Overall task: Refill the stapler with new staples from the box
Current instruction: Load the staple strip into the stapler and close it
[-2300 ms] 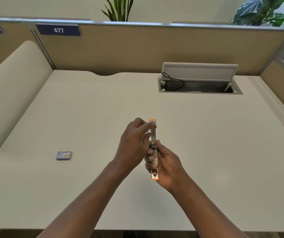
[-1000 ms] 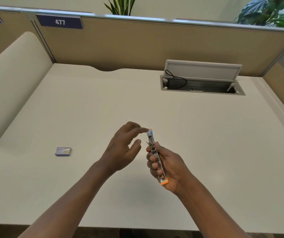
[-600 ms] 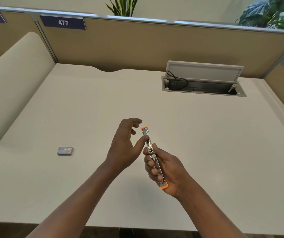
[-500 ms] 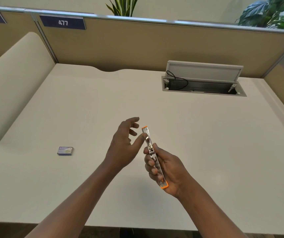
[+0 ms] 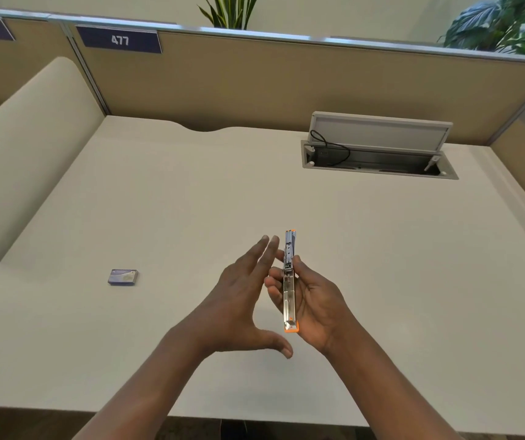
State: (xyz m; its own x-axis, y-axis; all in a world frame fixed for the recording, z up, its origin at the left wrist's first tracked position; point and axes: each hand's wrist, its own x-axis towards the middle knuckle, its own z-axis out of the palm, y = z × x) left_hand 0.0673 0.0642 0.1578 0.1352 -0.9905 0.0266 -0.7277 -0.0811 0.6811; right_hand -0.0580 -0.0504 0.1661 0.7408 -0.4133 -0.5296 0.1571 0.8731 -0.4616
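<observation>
Your left hand [image 5: 238, 300] has let go and opened flat beside the slim silver stapler with orange ends [image 5: 289, 281], which your right hand [image 5: 315, 303] grips (above the bench). The small blue staple box [image 5: 123, 277] waits, untouched, well to the left.

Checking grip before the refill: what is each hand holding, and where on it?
The right hand grips the slim silver, orange-tipped stapler around its middle. The left hand is open beside it, holding nothing.
</observation>
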